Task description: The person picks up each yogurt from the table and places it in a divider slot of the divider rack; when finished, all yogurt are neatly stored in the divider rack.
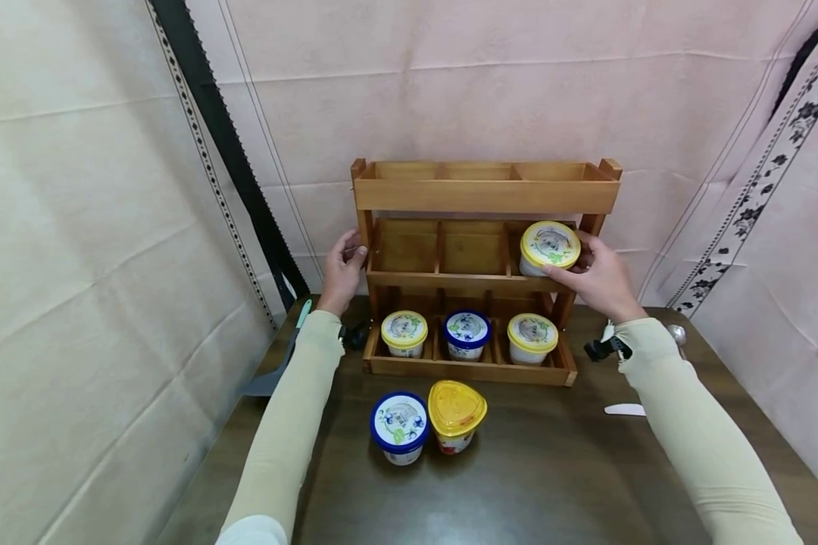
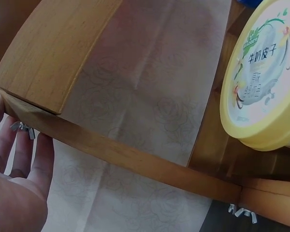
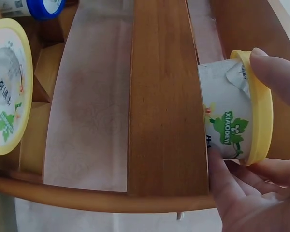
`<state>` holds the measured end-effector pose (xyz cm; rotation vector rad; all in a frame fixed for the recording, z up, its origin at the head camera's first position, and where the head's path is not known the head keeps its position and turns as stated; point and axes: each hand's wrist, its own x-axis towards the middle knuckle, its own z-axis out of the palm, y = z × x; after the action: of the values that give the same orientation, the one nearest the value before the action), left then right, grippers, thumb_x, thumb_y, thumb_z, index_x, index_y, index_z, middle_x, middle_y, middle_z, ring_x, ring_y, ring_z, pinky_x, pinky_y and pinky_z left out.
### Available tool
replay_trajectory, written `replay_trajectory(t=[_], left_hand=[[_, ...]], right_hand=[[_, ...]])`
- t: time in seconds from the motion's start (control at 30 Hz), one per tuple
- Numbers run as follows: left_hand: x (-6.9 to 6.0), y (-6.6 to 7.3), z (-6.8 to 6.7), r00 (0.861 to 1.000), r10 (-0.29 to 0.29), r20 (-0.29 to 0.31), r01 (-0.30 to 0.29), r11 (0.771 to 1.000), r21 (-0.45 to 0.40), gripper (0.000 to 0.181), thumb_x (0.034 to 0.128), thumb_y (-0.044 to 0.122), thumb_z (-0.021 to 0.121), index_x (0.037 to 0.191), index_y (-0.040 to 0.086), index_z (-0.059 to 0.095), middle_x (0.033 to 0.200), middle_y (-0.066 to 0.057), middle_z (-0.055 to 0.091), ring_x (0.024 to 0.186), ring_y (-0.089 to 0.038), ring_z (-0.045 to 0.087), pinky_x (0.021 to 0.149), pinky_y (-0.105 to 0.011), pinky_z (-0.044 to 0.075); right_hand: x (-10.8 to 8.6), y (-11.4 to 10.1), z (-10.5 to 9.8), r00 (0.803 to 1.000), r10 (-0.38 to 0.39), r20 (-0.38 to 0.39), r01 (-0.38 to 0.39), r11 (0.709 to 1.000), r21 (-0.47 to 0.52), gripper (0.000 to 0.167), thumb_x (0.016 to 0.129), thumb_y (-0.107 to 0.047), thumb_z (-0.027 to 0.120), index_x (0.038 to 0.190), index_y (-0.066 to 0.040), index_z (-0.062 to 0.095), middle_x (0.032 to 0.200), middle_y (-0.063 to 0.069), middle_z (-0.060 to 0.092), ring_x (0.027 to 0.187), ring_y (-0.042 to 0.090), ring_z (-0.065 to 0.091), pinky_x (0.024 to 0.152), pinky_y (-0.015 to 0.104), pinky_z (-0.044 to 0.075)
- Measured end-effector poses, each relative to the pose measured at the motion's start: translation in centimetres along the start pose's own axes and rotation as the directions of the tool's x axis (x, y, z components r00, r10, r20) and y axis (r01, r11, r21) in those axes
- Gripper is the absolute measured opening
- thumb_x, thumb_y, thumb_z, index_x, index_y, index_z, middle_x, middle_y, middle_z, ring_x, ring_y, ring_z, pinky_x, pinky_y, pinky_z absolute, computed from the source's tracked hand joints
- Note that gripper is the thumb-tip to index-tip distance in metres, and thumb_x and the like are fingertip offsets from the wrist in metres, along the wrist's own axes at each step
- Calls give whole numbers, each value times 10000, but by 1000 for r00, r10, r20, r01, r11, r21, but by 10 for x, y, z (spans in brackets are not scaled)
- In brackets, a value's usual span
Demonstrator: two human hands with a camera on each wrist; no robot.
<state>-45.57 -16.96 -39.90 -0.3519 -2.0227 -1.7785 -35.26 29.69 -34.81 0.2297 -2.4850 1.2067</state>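
A three-tier wooden rack stands at the back of the table. My right hand grips a yellow-lidded tub at the right compartment of the middle tier; the right wrist view shows the tub's printed side behind the tier's front board. My left hand holds the rack's left upright, fingers by a wing nut. In the bottom tier sit a yellow-lidded tub, a blue-lidded tub and another yellow-lidded tub, one per compartment.
On the table before the rack stand a blue-lidded tub and a yellow triangular-lidded tub. A spatula lies beyond the left arm. A white blade-like piece shows beside the right forearm. Pale cloth hangs behind.
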Motion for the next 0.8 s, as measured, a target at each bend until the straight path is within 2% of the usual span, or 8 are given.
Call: replay_trajectory(t=[0.1, 0.17, 0.23, 0.3, 0.37, 0.43, 0.6, 0.8], left_hand=[[0, 0, -1, 1000, 8, -5, -8, 1000, 0, 451, 1076, 217, 628, 1521, 219, 558, 1445, -104, 601, 1297, -274, 580, 1133, -454, 502], [1, -1, -1, 1000, 9, -5, -9, 1000, 7, 457, 1076, 218, 627, 1527, 221, 552, 1449, -102, 599, 1296, -270, 580, 1129, -451, 505], [1, -2, -1, 1000, 9, -5, -9, 1000, 11, 456, 1076, 223, 626, 1526, 227, 554, 1444, -99, 600, 1293, -265, 579, 1129, -447, 503], [1, -2, 0, 1000, 9, -4, -9, 1000, 13, 453, 1075, 226, 626, 1523, 230, 558, 1440, -100, 600, 1291, -264, 577, 1132, -443, 499], [2, -2, -1, 1000, 13, -5, -13, 1000, 8, 446, 1074, 227, 626, 1516, 230, 565, 1433, -100, 602, 1289, -266, 577, 1133, -448, 497], [2, -2, -1, 1000, 17, -4, -17, 1000, 4, 439, 1075, 227, 627, 1510, 234, 572, 1426, -104, 605, 1286, -272, 577, 1132, -454, 497], [1, -2, -1, 1000, 11, 2, -11, 1000, 17, 434, 1080, 237, 622, 1510, 263, 569, 1432, -87, 603, 1289, -270, 575, 1131, -464, 502], [-1, 0, -1, 1000, 1, 1, -2, 999, 38, 428, 1087, 243, 612, 1510, 290, 566, 1436, -67, 606, 1297, -264, 575, 1130, -471, 509]], right_hand=[[0, -3, 1, 1000, -2, 7, 2, 1000, -30, 1075, 869, -536, 844, 1644, -16, 312, 1554, 261, 525, 1333, 387, 611, 785, 4, 439], [-2, -3, 0, 1000, 1, 12, -1, 999, -51, 1090, 868, -554, 838, 1651, -21, 300, 1563, 256, 518, 1338, 389, 611, 826, 50, 482], [-3, -3, 0, 1000, 2, 18, -1, 998, -67, 1102, 874, -563, 827, 1664, -31, 272, 1580, 250, 500, 1349, 393, 607, 920, 168, 556], [-4, -2, 0, 1000, -1, 21, 2, 997, -75, 1109, 881, -563, 820, 1673, -40, 247, 1593, 250, 487, 1359, 400, 601, 1004, 339, 583], [-6, -3, 0, 1000, -9, 25, 11, 997, -71, 1120, 890, -559, 812, 1684, -49, 209, 1610, 254, 461, 1385, 416, 575, 1056, 496, 549], [-9, -3, 0, 999, -13, 33, 14, 999, -53, 1131, 895, -545, 814, 1693, -63, 173, 1643, 251, 413, 1427, 437, 529, 1085, 569, 510], [-21, -4, -3, 999, -32, 37, 34, 998, -48, 1123, 904, -511, 819, 1697, -72, 155, 1704, 229, 305, 1480, 463, 460, 1098, 576, 487], [-38, -8, -8, 998, -57, -10, 56, 998, -38, 989, 918, -496, 811, 1652, -67, 305, 1643, 201, 426, 1430, 435, 523, 1075, 521, 515]])
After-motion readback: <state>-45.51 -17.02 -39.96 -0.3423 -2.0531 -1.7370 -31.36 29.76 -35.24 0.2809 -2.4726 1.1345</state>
